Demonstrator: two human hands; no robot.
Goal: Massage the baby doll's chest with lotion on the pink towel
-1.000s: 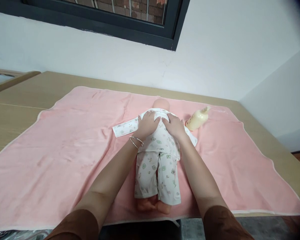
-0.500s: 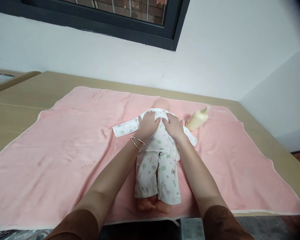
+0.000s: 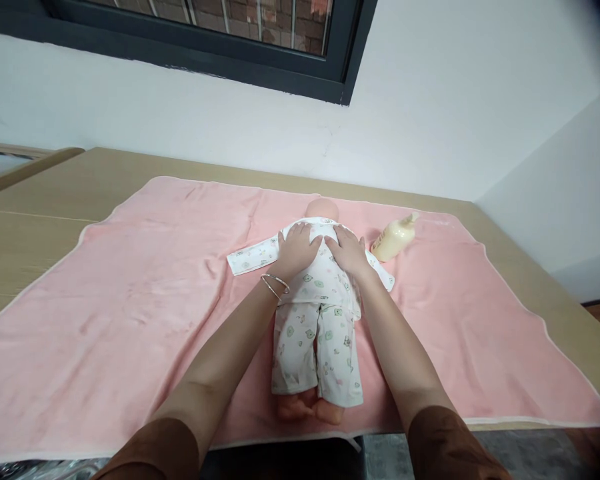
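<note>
A baby doll [image 3: 316, 320] in white printed pyjamas lies face down on a pink towel [image 3: 130, 293], head away from me. My left hand [image 3: 296, 249] lies flat on its upper back at the left shoulder, fingers stretched out, a bangle on the wrist. My right hand [image 3: 347, 251] lies flat on the right shoulder, fingers out as well. The two thumbs nearly meet along the spine. The doll's bare feet [image 3: 307, 408] point toward me near the towel's front edge.
A cream lotion bottle [image 3: 394, 238] lies on its side on the towel just right of the doll's head. The towel covers a wooden table [image 3: 40, 200] against a white wall, beneath a dark-framed window [image 3: 260, 40]. The table's front edge is right below the doll's feet.
Both hands stay flat on the doll's upper back. The camera has tilted slightly, so the scene sits a little lower in view.
</note>
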